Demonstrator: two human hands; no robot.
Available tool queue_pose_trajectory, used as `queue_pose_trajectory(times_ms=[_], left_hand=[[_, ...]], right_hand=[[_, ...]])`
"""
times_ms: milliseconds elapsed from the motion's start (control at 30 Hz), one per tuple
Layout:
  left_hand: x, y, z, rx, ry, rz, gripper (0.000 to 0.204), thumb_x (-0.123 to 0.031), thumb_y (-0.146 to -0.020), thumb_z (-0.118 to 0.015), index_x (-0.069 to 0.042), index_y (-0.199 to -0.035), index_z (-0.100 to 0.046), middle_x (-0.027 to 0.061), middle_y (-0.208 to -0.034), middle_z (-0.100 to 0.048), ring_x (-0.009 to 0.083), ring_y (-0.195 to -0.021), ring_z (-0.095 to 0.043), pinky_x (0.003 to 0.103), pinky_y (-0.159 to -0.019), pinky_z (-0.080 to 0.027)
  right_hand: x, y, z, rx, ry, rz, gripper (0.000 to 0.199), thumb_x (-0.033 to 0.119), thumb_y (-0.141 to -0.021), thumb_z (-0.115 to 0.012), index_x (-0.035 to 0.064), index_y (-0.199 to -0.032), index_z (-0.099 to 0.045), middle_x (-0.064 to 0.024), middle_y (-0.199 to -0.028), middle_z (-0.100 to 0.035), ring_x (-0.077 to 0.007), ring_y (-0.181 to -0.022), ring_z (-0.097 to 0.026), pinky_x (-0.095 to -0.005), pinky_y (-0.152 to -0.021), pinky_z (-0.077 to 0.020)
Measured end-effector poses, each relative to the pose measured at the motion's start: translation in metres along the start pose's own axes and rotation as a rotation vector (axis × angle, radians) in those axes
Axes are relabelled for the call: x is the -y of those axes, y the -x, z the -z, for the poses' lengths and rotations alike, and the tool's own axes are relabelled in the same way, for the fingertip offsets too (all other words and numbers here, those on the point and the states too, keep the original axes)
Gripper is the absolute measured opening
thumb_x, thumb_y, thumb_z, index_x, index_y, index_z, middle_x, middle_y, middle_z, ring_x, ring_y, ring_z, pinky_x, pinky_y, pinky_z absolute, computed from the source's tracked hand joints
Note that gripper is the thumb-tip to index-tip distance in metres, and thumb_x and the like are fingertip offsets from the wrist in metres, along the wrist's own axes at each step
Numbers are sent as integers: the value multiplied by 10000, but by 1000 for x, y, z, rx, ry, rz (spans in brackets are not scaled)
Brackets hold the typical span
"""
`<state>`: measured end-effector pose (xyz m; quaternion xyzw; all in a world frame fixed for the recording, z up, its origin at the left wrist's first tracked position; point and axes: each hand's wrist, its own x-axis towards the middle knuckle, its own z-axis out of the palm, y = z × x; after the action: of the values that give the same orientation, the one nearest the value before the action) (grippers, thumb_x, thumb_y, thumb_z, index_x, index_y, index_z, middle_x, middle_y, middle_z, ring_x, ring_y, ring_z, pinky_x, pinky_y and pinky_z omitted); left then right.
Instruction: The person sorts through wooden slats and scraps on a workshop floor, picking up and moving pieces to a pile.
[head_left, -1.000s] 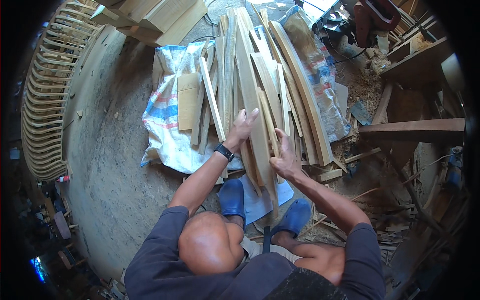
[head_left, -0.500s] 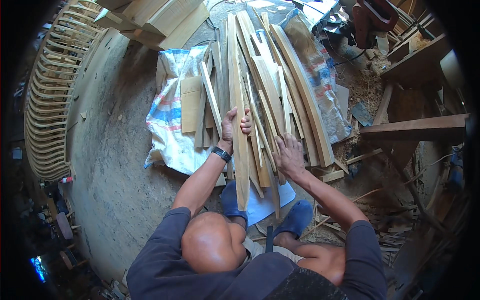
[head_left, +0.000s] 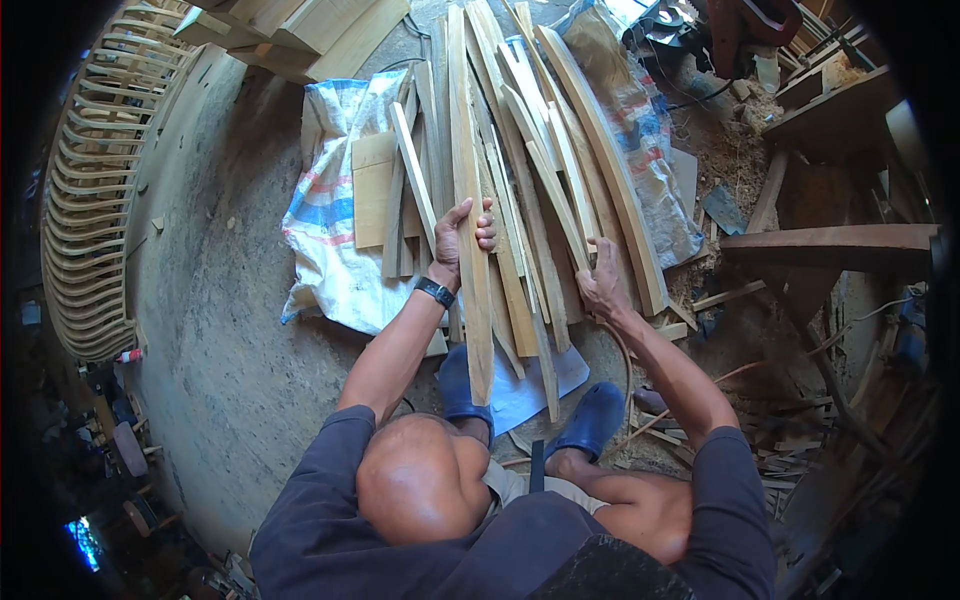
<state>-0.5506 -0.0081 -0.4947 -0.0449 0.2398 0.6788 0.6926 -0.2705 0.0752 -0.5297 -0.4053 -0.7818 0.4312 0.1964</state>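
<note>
My left hand [head_left: 462, 242] is wrapped round a long, narrow wooden board [head_left: 481, 340], whose pointed near end reaches toward my feet. To the right, my right hand [head_left: 606, 284] is closed on the near end of a thin wooden strip [head_left: 559, 207], its fingers partly hiding the grip. Between my hands lie several more loose strips and slats, roughly lengthwise. A thick curved plank [head_left: 612, 170] runs along the right side of this pile, just past my right hand.
A white woven sack [head_left: 330, 245] with blue and red stripes spreads under the pile's left side. Stacked timber [head_left: 320, 40] stands at the far left. A curved slatted wooden frame [head_left: 95, 200] lies beyond it. Wooden offcuts and a brown beam [head_left: 830, 242] are on the right.
My right hand has gone from lying spread over the strips to closing on one, shifting it rightward. My left hand keeps its hold on the board. The view has shifted slightly.
</note>
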Motion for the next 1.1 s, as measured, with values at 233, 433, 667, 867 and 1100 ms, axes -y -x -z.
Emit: queue_pose_trajectory(times_ms=[233,433,667,867,1100], left_hand=[[9,-7,-5,-69,-55,-14,404,-342,-912,-629,-28,-1148,-534,-3,-747,-506,81,-599,-510,219,-526,-477],[14,-13,-7,-116,-135,-12,396,-337,-905,-632,-39,-1148,-540,-10,-751,-506,78,-596,-507,221,-526,-480],[15,-7,-7,-274,-332,-56,349,-337,-921,-628,-62,-1121,-550,-18,-752,-514,69,-593,-513,209,-516,-465],[17,-5,-11,-355,-602,-77,373,-290,-881,-688,-23,-1087,-529,12,-810,-570,89,-648,-581,224,-565,-518],[44,-31,-38,-393,-997,-306,680,-377,-857,-700,111,-1248,-432,206,-1166,-588,269,-1071,-604,360,-961,-483]], right_hand=[[-1,-3,7,-57,-446,-260,309,178,-933,-526,-6,-1181,-505,-86,-979,-554,-180,-887,-535,-319,-809,-458],[2,-16,25,120,-188,-179,383,342,-972,-567,-8,-1129,-558,-126,-838,-577,-202,-792,-558,-330,-769,-462],[32,-33,52,-155,196,-2,450,276,-917,-603,-10,-1230,-450,-239,-1048,-538,-370,-992,-570,-438,-860,-463],[32,-3,4,-28,329,263,386,179,-880,-595,-17,-1194,-487,-222,-1055,-522,-363,-1006,-529,-441,-899,-438],[38,24,4,212,193,167,280,206,-893,-601,-14,-1060,-557,-200,-994,-555,-387,-976,-552,-463,-868,-448]])
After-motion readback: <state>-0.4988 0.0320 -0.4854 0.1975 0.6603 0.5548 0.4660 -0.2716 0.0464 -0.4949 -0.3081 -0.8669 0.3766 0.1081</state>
